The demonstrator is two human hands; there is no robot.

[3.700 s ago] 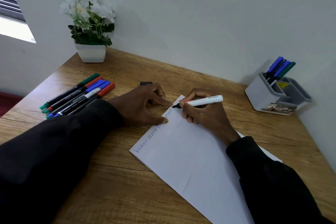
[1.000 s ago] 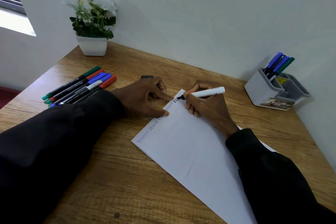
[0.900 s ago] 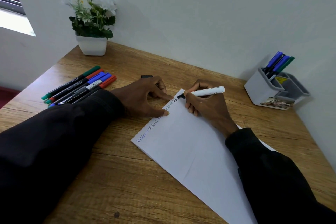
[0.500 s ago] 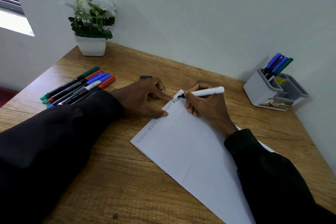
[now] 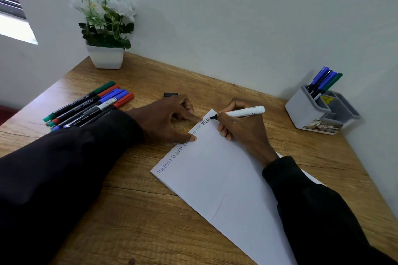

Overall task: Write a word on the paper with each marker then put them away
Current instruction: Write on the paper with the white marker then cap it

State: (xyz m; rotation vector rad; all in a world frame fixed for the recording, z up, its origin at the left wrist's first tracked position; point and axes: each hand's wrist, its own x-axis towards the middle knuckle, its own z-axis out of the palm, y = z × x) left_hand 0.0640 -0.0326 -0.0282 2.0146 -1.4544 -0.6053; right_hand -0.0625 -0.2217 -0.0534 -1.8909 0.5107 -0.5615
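A white sheet of paper (image 5: pixel 221 180) lies slanted on the wooden desk, with "Victoria" written several times along its upper left edge. My right hand (image 5: pixel 243 129) grips a white-barrelled black marker (image 5: pixel 241 112), its tip touching the paper's far corner beside the black letters "Victo". My left hand (image 5: pixel 165 120) lies flat on the desk, thumb and forefinger pinning the paper's edge. A black cap (image 5: pixel 170 94) sits just behind my left hand.
Several capped markers (image 5: pixel 90 104) in green, red and blue lie in a row at the left. A grey desk organiser (image 5: pixel 310 112) at the right holds blue and green markers (image 5: pixel 323 80). A white potted plant (image 5: pixel 105 28) stands at the back left corner.
The marker tip has crept to the right along the paper's edge, and more black letters have appeared. My left hand has stayed put on the paper.
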